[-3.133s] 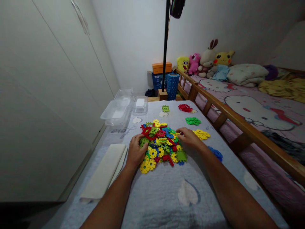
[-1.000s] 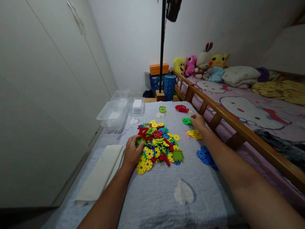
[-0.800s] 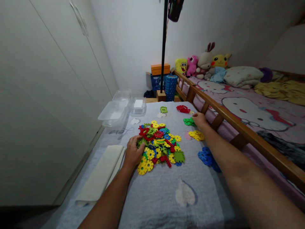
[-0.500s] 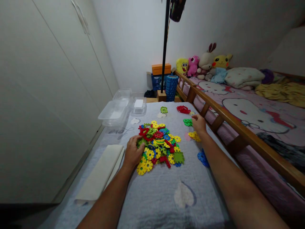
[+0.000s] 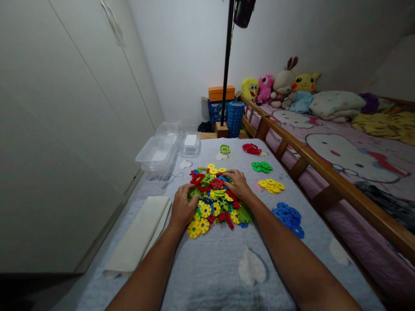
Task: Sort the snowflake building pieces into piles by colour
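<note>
White walls (image 5: 181, 65) are backing this little setup, with a cloth-covered table (image 5: 214, 276) sitting right beside a bed (image 5: 350, 149). OK, hands first: the left hand (image 5: 183, 207) is resting against the left edge of a mixed heap (image 5: 215, 201) of plastic pieces, fingers loosely curved and thumb standing apart, no obvious grip on anything. The right hand (image 5: 238, 185) is bending over the heap's upper right side, fingers half curled among the pieces; can't tell if it's pinching one, since the hand itself is blocking the view.

Moving out, the heap is sitting mid-table between both hands, colours all jumbling together. Off to the right, separate piles are lining up: a red pile (image 5: 252, 149) farthest back, then a green pile (image 5: 262, 166), a yellow pile (image 5: 271, 186) and a blue pile (image 5: 288, 219) nearest. Something lime (image 5: 225, 149), one piece or a small stack, is lying alone behind the heap. I'm guessing it's partway at best: four piles are looking single-coloured, but the heap is holding plenty more. Over left, a folded cloth (image 5: 139, 235) is lying flat, with clear containers (image 5: 155, 151) standing farther back.
</note>
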`<state>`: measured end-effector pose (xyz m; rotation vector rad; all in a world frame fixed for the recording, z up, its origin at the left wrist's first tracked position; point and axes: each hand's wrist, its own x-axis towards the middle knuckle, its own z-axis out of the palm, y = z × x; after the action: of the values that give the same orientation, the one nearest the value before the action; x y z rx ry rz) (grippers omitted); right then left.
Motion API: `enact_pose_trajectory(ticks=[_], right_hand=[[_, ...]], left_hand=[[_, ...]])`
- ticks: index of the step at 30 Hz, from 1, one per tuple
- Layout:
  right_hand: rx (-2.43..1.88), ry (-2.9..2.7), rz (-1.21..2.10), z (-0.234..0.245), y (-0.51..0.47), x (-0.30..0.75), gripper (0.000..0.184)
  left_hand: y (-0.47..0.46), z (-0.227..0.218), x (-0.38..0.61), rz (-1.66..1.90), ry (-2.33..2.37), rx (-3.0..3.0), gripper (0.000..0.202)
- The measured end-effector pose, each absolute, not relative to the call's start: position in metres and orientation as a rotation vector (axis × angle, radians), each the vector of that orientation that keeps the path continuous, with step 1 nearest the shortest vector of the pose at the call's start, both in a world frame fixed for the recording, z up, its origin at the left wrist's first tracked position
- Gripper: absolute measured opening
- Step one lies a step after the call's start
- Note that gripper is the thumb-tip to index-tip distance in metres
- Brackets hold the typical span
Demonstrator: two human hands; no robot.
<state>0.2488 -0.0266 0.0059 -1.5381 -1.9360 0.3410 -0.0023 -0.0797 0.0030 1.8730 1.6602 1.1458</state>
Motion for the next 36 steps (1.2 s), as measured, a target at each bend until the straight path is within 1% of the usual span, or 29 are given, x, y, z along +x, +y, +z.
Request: enact_pose_trajectory(ticks=[3, 5, 8, 10, 12, 16, 20, 23, 28, 31, 33, 36], right_hand=[[-1.493, -1.899, 0.353, 0.008, -0.027, 0.25, 0.032], [-1.468, -1.831, 0.376, 0.01, -0.027, 0.252, 0.026], [-1.451, -1.684, 0.538, 0.014, -0.028, 0.257, 0.012], [-1.447, -1.591, 0.675, 0.016, -0.029, 0.26, 0.008], [-1.436, -1.525, 0.754, 0.02, -0.032, 0.263, 0.012], [-1.457, -1.459, 0.793, 0.026, -0.039, 0.266, 0.018], [-1.502, -1.487, 0.693, 0.034, -0.048, 0.272, 0.015], [-1.487, -1.503, 0.632, 0.045, -0.061, 0.288, 0.017], [-1.478, -1.392, 0.736, 0.058, -0.095, 0.342, 0.027], [-1.58, -1.285, 0.714, 0.061, -0.121, 0.38, 0.04], [-1.666, -1.247, 0.723, 0.062, -0.138, 0.401, 0.039], [-1.753, -1.24, 0.739, 0.064, -0.161, 0.419, 0.034]], left_hand=[[-0.08, 0.004, -0.002, 1.15, 1.66, 1.881, 0.03], [-0.08, 0.004, -0.002, 1.155, 1.66, 1.884, 0.029], [-0.08, 0.004, -0.002, 1.158, 1.66, 1.883, 0.029], [-0.08, 0.004, -0.002, 1.151, 1.663, 1.879, 0.03], [-0.08, 0.003, -0.002, 1.141, 1.669, 1.876, 0.03], [-0.079, 0.002, -0.002, 1.145, 1.676, 1.888, 0.03], [-0.078, -0.001, -0.003, 1.149, 1.669, 1.904, 0.032], [-0.077, -0.001, -0.003, 1.145, 1.667, 1.903, 0.032], [-0.077, 0.001, -0.003, 1.13, 1.663, 1.91, 0.032], [-0.077, 0.001, -0.003, 1.132, 1.663, 1.918, 0.03], [-0.077, 0.001, -0.004, 1.136, 1.658, 1.923, 0.03], [-0.077, -0.001, -0.005, 1.135, 1.655, 1.918, 0.032]])
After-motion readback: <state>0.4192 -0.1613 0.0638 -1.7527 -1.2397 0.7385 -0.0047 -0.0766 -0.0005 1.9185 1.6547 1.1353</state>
